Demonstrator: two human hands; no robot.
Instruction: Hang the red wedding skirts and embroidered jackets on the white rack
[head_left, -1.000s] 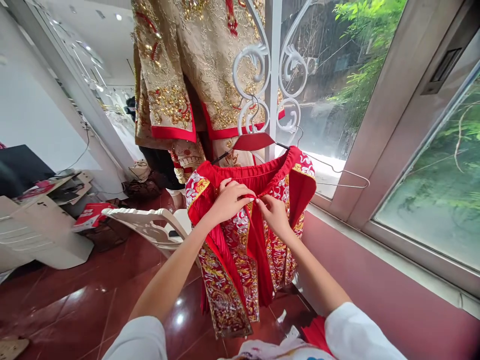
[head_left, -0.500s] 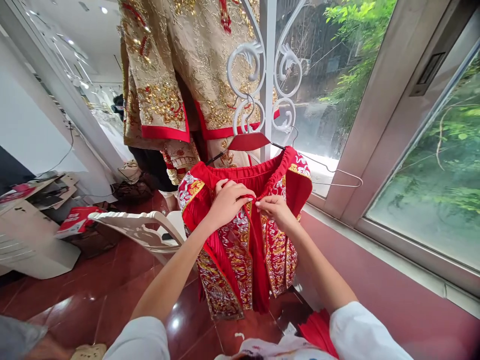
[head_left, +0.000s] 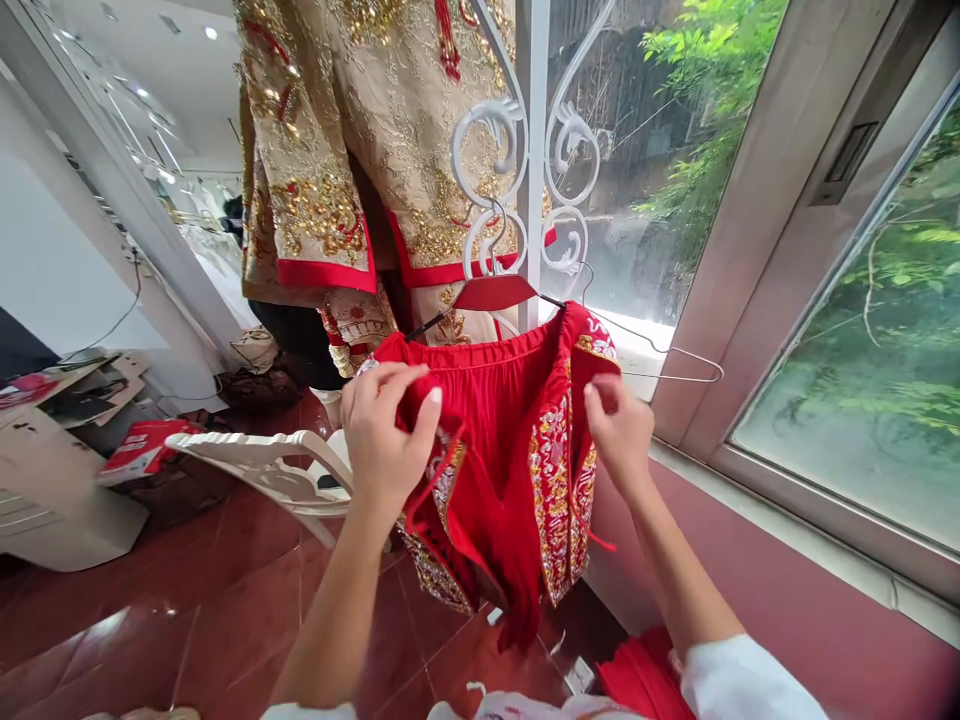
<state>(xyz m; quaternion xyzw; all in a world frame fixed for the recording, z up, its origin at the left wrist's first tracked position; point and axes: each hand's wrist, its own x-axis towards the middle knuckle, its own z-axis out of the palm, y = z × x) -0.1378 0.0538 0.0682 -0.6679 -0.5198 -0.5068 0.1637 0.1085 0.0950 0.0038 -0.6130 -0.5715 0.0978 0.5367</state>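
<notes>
A red pleated skirt (head_left: 480, 400) with gold and silver embroidered panels hangs from a hanger with a red centre (head_left: 495, 291). Its front is parted, so the plain red inside shows. On the left side of the waist, my left hand (head_left: 386, 430) curls around the red cloth, thumb raised. My right hand (head_left: 621, 425) is closed at the right-hand waist edge; the cloth within its fingers is mostly hidden. Thin red ties dangle below both hands, one red tie (head_left: 596, 538) on the right panel.
A gold-beaded jacket with red hems (head_left: 315, 200) hangs behind, beside a white scrolled metal stand (head_left: 535, 150). An empty wire hanger (head_left: 686, 365) sticks out near the window. A white chair (head_left: 262, 455) stands left; red cloth (head_left: 641, 680) lies low at the front.
My hands have moved apart from the middle of the waistband, the left going left and the right going right. The skirt's front has opened, and the ties now hang loose.
</notes>
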